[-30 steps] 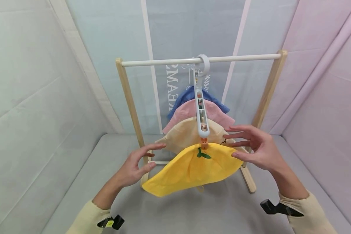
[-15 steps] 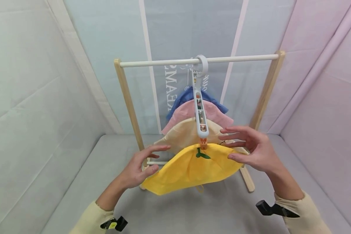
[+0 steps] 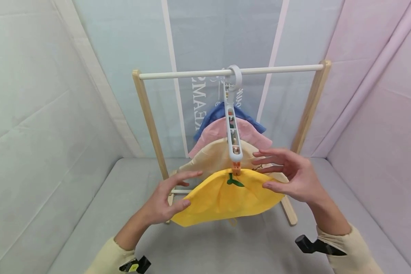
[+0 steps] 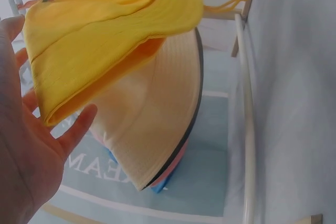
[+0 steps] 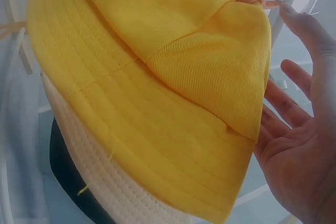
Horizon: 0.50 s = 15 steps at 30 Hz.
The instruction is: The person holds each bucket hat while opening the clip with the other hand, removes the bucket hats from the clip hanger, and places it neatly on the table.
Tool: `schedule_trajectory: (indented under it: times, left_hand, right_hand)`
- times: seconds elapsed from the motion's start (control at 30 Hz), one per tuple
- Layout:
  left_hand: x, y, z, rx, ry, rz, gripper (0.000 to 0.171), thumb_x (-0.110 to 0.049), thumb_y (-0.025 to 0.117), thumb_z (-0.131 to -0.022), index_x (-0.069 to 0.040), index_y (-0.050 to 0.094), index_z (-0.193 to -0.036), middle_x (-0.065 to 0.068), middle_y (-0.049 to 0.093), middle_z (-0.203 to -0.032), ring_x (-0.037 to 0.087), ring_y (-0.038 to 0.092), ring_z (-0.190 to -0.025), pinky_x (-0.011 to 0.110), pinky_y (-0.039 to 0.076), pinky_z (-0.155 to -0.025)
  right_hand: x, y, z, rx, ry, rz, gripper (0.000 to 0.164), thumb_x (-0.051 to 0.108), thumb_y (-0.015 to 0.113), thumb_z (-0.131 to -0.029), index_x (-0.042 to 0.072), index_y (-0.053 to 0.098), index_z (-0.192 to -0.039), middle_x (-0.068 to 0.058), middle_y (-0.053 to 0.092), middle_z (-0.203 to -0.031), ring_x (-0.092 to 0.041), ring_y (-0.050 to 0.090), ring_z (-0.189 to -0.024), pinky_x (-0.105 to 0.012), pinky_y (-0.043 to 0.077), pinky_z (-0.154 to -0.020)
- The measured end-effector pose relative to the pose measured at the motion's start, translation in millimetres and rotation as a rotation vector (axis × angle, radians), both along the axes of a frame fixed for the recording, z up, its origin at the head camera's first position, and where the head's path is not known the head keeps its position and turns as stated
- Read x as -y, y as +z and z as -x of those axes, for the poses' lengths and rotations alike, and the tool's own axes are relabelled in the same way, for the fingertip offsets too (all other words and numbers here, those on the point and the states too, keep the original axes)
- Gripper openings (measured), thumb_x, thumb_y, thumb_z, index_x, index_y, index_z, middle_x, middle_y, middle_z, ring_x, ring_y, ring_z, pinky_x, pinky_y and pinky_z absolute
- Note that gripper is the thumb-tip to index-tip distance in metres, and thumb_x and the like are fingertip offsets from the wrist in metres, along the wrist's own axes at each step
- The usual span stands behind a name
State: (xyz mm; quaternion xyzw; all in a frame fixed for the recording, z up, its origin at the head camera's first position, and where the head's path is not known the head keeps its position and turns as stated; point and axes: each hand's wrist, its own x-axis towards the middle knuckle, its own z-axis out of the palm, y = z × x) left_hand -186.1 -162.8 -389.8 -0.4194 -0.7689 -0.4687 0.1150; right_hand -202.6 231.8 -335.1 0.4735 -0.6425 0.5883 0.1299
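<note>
A yellow bucket hat with a green sprout hangs tilted from an orange clip at the near end of a white multi-clip hanger. My left hand is around the hat's left edge, fingers spread and relaxed, thumb in front. At the right edge, my right hand stands with fingers extended, the thumb by the fabric. Whether either hand touches the hat, I cannot tell. In the right wrist view, the yellow hat fills the middle beside my spread fingers.
Behind hang a cream hat with a dark rim, a pink hat and a blue hat. The hanger hooks over a white rail between wooden posts. Fabric walls surround the grey floor.
My left hand has moved right, so that its thumb now overlaps the yellow hat's left edge. My right hand has shifted slightly left. The hat still hangs from the clip.
</note>
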Motion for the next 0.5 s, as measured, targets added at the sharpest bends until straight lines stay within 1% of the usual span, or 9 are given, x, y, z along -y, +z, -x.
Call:
schedule_trajectory:
  times: [0.07,0.13,0.23,0.3,0.4,0.5]
  left_hand:
    - [-0.6,-1.1,-0.4,-0.047,-0.010,-0.008,0.067,-0.015,0.073,-0.095,-0.016,0.058,-0.160,0.012,0.068,-0.160,0.027,0.068,-0.143,0.044,0.064,-0.106]
    - [-1.3,-2.0,-0.7,-0.088,-0.023,-0.016,0.069,-0.013,0.075,-0.092,-0.014,0.058,-0.159,0.014,0.068,-0.160,0.026,0.067,-0.144,0.045,0.063,-0.106]
    - [-2.1,-3.3,-0.5,-0.134,-0.043,-0.027,0.070,-0.013,0.078,-0.091,-0.011,0.058,-0.158,0.013,0.067,-0.161,0.021,0.065,-0.146,0.046,0.063,-0.105]
    - [-3.1,-3.6,-0.2,-0.158,-0.057,-0.036,0.070,-0.014,0.079,-0.091,-0.012,0.058,-0.158,0.013,0.067,-0.161,0.020,0.064,-0.147,0.047,0.063,-0.105]
    - [-5.3,-3.9,0.7,-0.202,-0.085,-0.046,0.071,-0.013,0.080,-0.091,-0.012,0.059,-0.158,0.016,0.066,-0.161,0.022,0.064,-0.149,0.045,0.061,-0.115]
    - [-7.6,-4.0,0.6,-0.257,-0.107,-0.046,0.071,-0.015,0.082,-0.091,-0.012,0.061,-0.158,0.019,0.065,-0.159,0.026,0.065,-0.149,0.041,0.055,-0.125]
  right_hand:
    - [2.0,0.4,0.5,-0.010,0.010,0.009,0.079,-0.034,0.080,-0.069,-0.019,0.060,-0.144,-0.017,0.077,-0.144,-0.023,0.083,-0.125,-0.034,0.069,-0.096]
    - [3.6,0.5,0.5,-0.013,0.013,0.013,0.079,-0.033,0.080,-0.069,-0.019,0.060,-0.144,-0.017,0.077,-0.144,-0.023,0.083,-0.125,-0.034,0.069,-0.096]
    - [5.2,0.7,0.0,-0.010,0.011,0.012,0.078,-0.032,0.081,-0.070,-0.019,0.061,-0.144,-0.016,0.077,-0.144,-0.023,0.083,-0.125,-0.033,0.068,-0.097]
    - [5.9,0.6,-0.4,-0.007,0.011,0.011,0.077,-0.031,0.082,-0.070,-0.018,0.061,-0.143,-0.016,0.077,-0.144,-0.022,0.083,-0.125,-0.032,0.068,-0.097]
    - [7.1,0.3,-0.8,-0.008,0.016,0.009,0.076,-0.031,0.083,-0.071,-0.018,0.062,-0.143,-0.015,0.077,-0.145,-0.022,0.083,-0.125,-0.031,0.068,-0.098]
    - [8.2,-0.6,-0.9,-0.010,0.017,0.005,0.077,-0.030,0.084,-0.071,-0.018,0.062,-0.143,-0.014,0.077,-0.146,-0.022,0.083,-0.125,-0.031,0.068,-0.098]
